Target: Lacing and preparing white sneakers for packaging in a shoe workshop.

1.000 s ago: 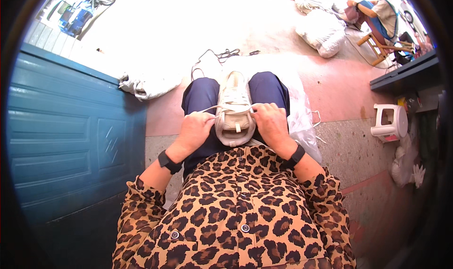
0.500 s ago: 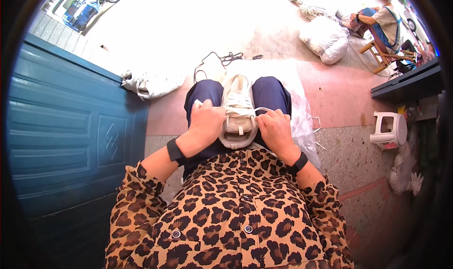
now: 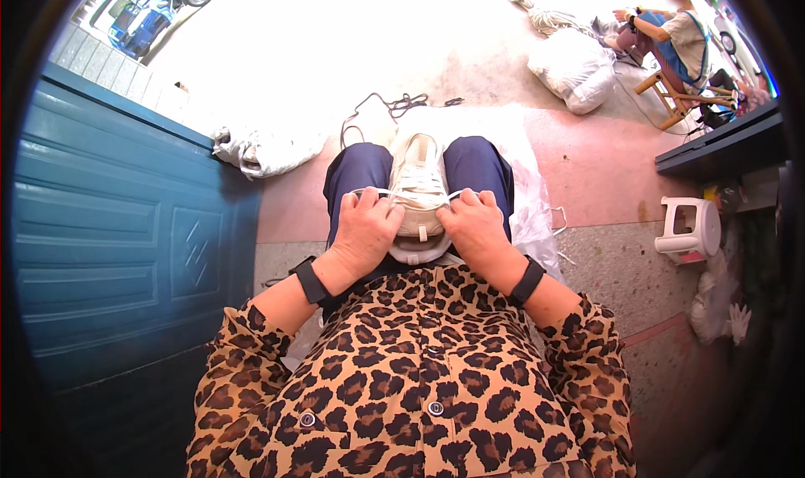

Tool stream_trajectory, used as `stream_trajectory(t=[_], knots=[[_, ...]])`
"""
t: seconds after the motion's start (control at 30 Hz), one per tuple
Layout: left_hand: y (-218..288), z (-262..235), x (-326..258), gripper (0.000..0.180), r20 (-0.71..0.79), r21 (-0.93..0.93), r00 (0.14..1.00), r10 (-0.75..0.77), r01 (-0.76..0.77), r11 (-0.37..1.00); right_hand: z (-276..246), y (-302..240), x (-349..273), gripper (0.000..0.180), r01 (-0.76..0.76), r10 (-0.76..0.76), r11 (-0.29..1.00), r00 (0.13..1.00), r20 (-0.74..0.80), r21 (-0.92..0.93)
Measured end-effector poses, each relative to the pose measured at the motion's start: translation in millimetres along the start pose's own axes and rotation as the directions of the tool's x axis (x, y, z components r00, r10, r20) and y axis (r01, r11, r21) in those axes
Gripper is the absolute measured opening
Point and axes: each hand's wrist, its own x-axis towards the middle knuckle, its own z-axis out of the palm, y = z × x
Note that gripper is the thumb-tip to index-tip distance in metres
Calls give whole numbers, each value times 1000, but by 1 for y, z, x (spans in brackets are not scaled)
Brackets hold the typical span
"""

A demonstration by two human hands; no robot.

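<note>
Between my knees sits a white lace-up sneaker (image 3: pixel 419 161), its toe pointing away from me and its heel opening toward me. White shoelaces (image 3: pixel 417 200) cross over its tongue and run out to both sides. My left hand (image 3: pixel 364 233) is closed on the lace at the left of the tongue. On the other side my right hand (image 3: pixel 476 228) pinches the lace, its fingers close to the shoe's collar. Both hands rest low beside the shoe, knuckles up. The lace ends are partly hidden by my fingers.
A blue panelled door (image 3: pixel 92 226) stands to my left. White plastic sheeting (image 3: pixel 537 218) lies by my right knee. Farther right are a white stool (image 3: pixel 689 231) and a dark table edge (image 3: pixel 721 138). Ahead are a stuffed white bag (image 3: pixel 574 71) and a seated person (image 3: pixel 683 46).
Both hands have come inward, nearer the shoe, and the laces between them are shorter at the sides. The seated person's arm has moved outward.
</note>
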Motion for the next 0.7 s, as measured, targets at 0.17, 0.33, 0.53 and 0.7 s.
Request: stream_trajectory(t=[0.17,0.33,0.53,0.7], knots=[[7,-14,21,10,-24,-101,999,-29,27,995,-18,-8,15,5,-74,127,970,967,-223,234],[0,-28,60,16,233,-823,858,-458,425,377,-34,-2,46,10,-100,354,796,876,-326,597],[0,-27,36,14,45,-788,825,-564,376,487,-23,21,45,24,-276,569,697,774,-277,662],[33,1,-22,29,295,-588,955,3,179,789,1,30,2,21,-394,674,511,735,-72,764]])
